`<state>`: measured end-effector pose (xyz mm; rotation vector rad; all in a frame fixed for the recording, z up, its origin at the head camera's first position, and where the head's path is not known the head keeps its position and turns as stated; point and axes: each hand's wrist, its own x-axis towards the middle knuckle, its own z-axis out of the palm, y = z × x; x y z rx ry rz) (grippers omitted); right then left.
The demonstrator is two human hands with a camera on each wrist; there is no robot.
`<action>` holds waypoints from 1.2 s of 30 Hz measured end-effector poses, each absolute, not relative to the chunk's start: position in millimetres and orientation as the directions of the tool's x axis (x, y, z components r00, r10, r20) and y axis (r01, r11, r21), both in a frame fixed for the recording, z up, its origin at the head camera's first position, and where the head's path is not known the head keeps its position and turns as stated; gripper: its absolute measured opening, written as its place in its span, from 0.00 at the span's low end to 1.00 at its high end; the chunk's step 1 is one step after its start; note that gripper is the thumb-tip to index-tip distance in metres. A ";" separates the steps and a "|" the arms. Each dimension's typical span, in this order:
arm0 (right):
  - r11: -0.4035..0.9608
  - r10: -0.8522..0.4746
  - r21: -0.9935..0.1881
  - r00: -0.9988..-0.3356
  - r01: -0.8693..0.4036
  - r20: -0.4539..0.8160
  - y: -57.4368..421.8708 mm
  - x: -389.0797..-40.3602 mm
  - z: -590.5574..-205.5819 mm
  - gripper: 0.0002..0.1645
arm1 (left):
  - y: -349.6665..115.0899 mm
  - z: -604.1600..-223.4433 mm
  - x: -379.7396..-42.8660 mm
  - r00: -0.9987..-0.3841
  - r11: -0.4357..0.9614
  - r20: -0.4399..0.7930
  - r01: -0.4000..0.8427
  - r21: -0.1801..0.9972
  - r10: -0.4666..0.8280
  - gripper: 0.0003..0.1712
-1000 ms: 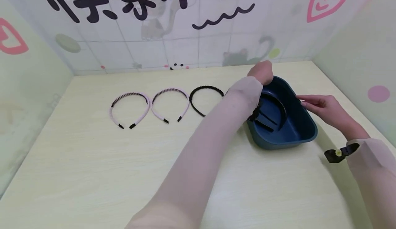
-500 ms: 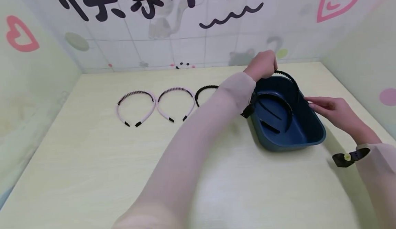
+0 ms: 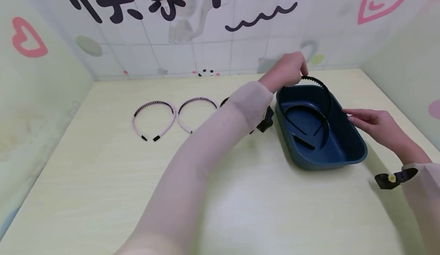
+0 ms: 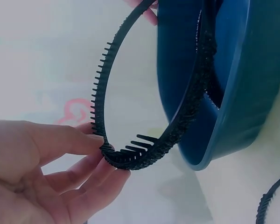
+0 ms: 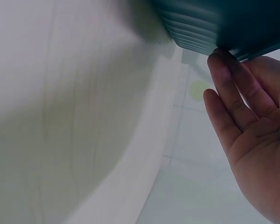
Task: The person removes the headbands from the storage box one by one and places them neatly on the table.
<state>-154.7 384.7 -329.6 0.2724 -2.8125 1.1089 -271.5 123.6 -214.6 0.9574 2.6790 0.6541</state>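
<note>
My left hand (image 3: 288, 68) pinches the top of a black toothed headband (image 4: 100, 93) between thumb and fingers. In the head view this headband stands upright, its two arms reaching down into a dark blue basin (image 3: 326, 167). Another black headband (image 3: 307, 107) lies inside the basin. At the basin's right rim my right hand (image 3: 383, 130) grips the edge with thumb and fingertips; the right wrist view shows the other fingers (image 5: 224, 77) nearly straight against its outer side. The left forearm hides much of the table behind it.
Two pale pink headbands (image 3: 153, 103) lie side by side on the light wooden table (image 3: 86, 178), left of the basin. Beside them a black headband (image 3: 224, 101) is mostly hidden by my left sleeve (image 3: 192, 163). A printed wall covering (image 3: 213, 56) borders the back.
My left hand has risen slightly at the basin's back edge with the black headband, which now shows more upright above the rim. My right hand stays at the rim. The view has shifted a little.
</note>
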 end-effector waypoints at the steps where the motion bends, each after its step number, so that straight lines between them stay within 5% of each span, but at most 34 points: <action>1: 0.719 -0.127 -0.664 -0.978 -0.205 0.164 384.6 -154.5 -329.5 0.20 | 122.1 -213.1 -270.6 -0.762 0.689 -0.061 0.545 0.477 0.645 0.30; 36: 0.726 -0.119 -0.654 -0.976 -0.212 0.184 382.5 -150.5 -329.4 0.21 | 48.9 -220.6 -253.2 -0.712 0.636 -0.110 0.533 0.558 0.693 0.26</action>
